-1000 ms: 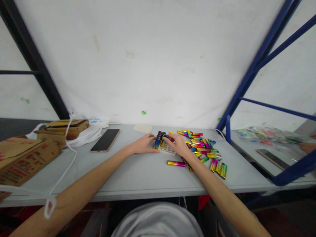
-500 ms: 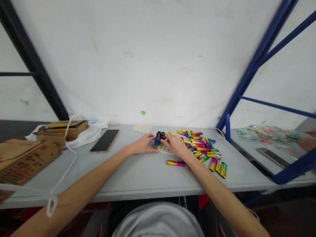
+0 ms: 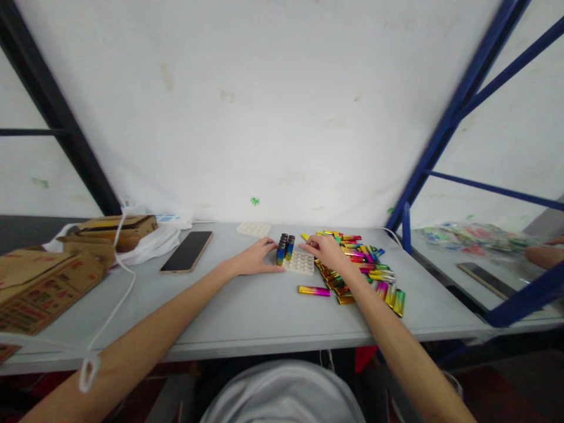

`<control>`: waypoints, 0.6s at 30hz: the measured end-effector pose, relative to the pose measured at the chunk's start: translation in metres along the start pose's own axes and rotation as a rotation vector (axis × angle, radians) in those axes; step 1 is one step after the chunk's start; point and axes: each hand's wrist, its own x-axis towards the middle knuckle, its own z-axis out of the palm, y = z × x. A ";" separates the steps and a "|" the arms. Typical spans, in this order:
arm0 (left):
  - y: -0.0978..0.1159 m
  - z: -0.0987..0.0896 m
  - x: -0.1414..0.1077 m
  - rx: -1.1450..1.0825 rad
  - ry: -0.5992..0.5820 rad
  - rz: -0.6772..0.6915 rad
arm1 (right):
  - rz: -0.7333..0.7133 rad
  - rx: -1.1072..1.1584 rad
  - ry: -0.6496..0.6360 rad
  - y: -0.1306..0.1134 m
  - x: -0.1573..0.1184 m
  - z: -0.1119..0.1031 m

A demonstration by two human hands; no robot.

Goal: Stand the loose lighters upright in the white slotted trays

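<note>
A white tray with round holes [image 3: 304, 264] lies before me, with several shiny blue-and-gold cylinders [image 3: 285, 249] with black tops standing upright along its left side. My left hand [image 3: 258, 258] curves around that left edge, thumb at the front and fingers toward the back, against the tray. Over the tray's back right corner, my right hand [image 3: 326, 249] has thumb and fingers drawn together in a pinch; what they hold, if anything, is too small to make out. Beside it spreads a pile of shiny multicoloured tubes [image 3: 363, 267]. One yellow-and-pink tube [image 3: 314, 291] lies apart in front.
Another white holed sheet [image 3: 254, 228] lies near the wall. To the left are a phone [image 3: 187, 251], white bags [image 3: 152, 248] and cardboard boxes [image 3: 53, 276]. A blue metal frame [image 3: 440, 135] stands at right; beyond it another person's hand [image 3: 544, 257] shows near plastic packets [image 3: 476, 235].
My right hand has moved right and slightly back, away from the standing cylinders, uncovering the tray's holes. My left hand has stayed in place.
</note>
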 end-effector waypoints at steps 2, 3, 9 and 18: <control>-0.001 0.001 0.001 0.002 0.006 0.011 | 0.030 -0.036 -0.001 0.011 -0.001 -0.005; -0.001 0.001 0.001 0.004 0.007 0.012 | 0.065 -0.063 -0.001 0.016 -0.002 -0.007; 0.002 -0.001 0.001 0.004 0.003 0.002 | 0.320 -0.260 -0.082 0.040 -0.006 -0.003; 0.004 -0.002 0.001 0.011 -0.001 -0.001 | 0.387 -0.225 -0.106 0.032 0.001 0.012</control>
